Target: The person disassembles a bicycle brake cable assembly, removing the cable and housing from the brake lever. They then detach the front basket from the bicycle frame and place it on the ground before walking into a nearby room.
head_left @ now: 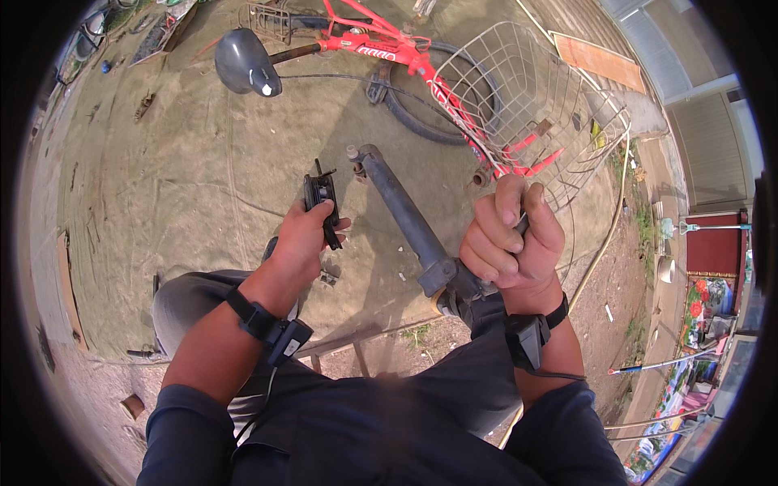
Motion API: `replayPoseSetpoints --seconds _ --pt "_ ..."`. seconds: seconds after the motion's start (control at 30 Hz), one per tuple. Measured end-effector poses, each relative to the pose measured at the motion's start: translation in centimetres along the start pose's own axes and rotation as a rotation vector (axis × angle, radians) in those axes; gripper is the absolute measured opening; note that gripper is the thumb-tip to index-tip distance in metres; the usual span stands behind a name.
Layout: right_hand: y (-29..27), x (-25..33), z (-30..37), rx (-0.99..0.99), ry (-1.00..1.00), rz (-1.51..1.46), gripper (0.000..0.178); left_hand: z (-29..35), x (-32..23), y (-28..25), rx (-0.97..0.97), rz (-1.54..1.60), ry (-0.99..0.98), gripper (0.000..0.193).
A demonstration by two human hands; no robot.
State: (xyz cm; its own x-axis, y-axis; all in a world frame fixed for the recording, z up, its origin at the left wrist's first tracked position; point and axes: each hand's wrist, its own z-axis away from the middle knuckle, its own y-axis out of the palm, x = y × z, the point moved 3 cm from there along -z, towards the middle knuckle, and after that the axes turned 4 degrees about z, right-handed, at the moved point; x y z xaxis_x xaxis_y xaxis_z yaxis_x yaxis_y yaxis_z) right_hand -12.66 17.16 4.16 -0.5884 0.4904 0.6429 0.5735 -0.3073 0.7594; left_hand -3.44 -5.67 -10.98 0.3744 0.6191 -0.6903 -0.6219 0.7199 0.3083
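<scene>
My left hand point(306, 235) is closed around a black, block-shaped part point(322, 202) that looks like a bicycle pedal, with a thin rod sticking up from it. My right hand point(515, 235) is raised at the right, fingers curled in a pinch. Something small and dark point(523, 223) shows between its fingers, too hidden to name. A thick dark grey tube point(401, 206) slants between the two hands, with a bolt-like fitting point(353, 154) at its far end. Its near end lies close to my right wrist, by my legs.
A red bicycle frame point(381, 49) lies beyond my hands, with a black saddle point(245, 63), a wheel point(405, 113) and a wire basket point(559, 97). Loose scraps lie on the greenish ground sheet point(178, 170). A pale hose point(620, 194) runs along the right.
</scene>
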Motion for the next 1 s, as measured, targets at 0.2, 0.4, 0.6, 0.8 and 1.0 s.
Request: replayPoseSetpoints --seconds 0.2,0.4,0.6,0.8,1.0 --pt "0.4 0.8 0.5 0.068 -0.014 0.042 0.04 -0.8 3.1 -0.9 0.02 -0.136 -0.119 0.031" --pt "0.5 1.1 0.9 0.018 0.005 -0.015 0.04 -0.5 4.2 -0.7 0.042 -0.312 -0.175 0.03" --pt "0.2 0.9 1.1 -0.04 0.055 0.207 0.038 0.7 3.3 0.4 0.272 -1.4 0.356 0.034" --pt "1.6 0.4 1.6 -0.018 0.161 0.71 0.027 1.4 3.4 0.8 0.33 -1.381 0.216 0.032" --pt "1.8 -0.3 1.1 0.139 0.052 1.019 0.028 0.6 3.7 0.3 0.3 -1.36 0.301 0.033"
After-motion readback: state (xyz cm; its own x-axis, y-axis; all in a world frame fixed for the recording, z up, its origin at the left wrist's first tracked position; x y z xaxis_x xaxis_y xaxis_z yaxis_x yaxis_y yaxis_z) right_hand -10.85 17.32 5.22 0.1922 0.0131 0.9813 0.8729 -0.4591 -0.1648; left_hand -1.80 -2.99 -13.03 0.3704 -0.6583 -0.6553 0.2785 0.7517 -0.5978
